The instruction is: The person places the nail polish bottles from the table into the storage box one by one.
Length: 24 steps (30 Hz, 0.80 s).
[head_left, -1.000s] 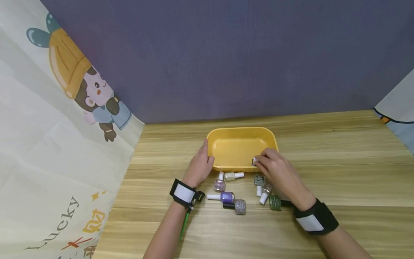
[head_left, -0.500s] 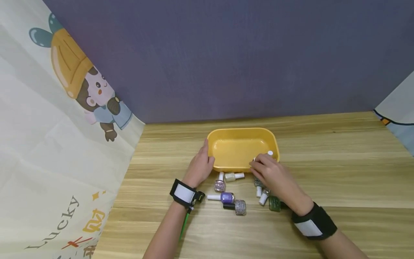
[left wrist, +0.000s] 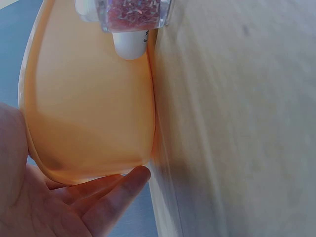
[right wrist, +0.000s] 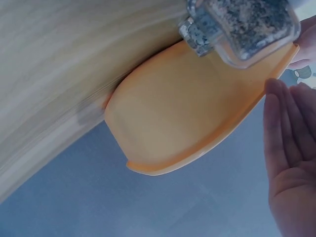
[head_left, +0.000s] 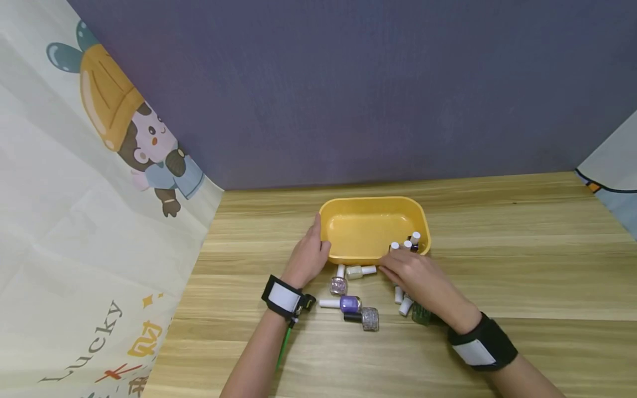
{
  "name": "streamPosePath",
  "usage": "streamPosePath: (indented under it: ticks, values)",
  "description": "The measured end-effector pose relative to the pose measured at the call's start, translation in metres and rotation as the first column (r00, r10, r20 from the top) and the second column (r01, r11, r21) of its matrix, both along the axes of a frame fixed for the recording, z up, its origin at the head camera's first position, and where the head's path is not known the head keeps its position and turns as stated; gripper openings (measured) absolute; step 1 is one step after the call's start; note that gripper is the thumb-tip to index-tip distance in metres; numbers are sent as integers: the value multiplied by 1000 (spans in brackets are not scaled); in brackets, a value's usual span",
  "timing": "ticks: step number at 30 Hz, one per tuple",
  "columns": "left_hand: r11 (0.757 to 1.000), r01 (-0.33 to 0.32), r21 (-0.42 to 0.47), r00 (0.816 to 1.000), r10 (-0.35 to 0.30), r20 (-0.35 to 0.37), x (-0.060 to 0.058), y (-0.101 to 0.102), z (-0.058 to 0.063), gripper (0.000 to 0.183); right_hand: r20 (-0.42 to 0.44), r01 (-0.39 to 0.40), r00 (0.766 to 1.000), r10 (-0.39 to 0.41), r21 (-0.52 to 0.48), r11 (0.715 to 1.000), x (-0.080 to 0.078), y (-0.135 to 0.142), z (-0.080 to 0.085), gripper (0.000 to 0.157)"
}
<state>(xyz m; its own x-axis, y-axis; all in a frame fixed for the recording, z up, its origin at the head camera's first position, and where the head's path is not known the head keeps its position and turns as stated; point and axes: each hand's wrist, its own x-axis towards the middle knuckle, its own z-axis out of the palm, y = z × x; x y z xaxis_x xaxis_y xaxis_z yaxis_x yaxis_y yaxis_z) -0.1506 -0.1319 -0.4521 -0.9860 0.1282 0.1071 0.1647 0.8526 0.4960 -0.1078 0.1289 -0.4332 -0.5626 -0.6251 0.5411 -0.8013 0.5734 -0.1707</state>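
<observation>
A yellow plastic tray (head_left: 363, 260) lies on the wooden table. My left hand (head_left: 306, 257) grips its left end, thumb at the rim and fingers along the outside. Over the near right corner is my right hand (head_left: 423, 276), its fingertips (right wrist: 274, 88) straight at the rim and holding nothing. Nail polish bottles with white caps (head_left: 415, 236) stand in that corner, partly behind the hand. On the table in front lie a pink glitter bottle (head_left: 338, 285), a pale yellow one (head_left: 354, 272), a purple one (head_left: 350, 304) and a black-capped silver glitter one (head_left: 370, 319).
Beneath my right hand lie a green bottle (head_left: 421, 314) and white-capped bottles (head_left: 405, 306), partly covered. A dark blue panel (head_left: 373, 99) rises behind the table, and a printed white curtain (head_left: 99, 232) hangs at the left.
My right hand has let go of a white-capped nail polish bottle inside the tray and drawn back toward the near rim, so the caps in the corner now show. The left hand has stayed put.
</observation>
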Motion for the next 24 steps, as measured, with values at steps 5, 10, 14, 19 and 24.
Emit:
streamPosePath:
  ticks: [5,10,14,19,24]
  values:
    - [1000,-3,-3,1000,3,-11,0,-1,2,68,-4,-19,1000,19,37,999,1,0,2,11]
    - [1000,-4,1,1000,4,-14,0,-1,3,68,22,-31,999,30,58,998,2,-3,1,23]
    - [1000,-7,7,1000,7,-9,1,-1,3,67,19,-43,999,42,75,996,2,-4,0,23]
    - [1000,-2,10,1000,2,11,3,0,1,67,6,-43,999,43,103,994,4,-5,-2,20]
    - [1000,-1,5,1000,1,11,3,1,2,67,34,-37,999,33,124,992,4,-7,-6,16]
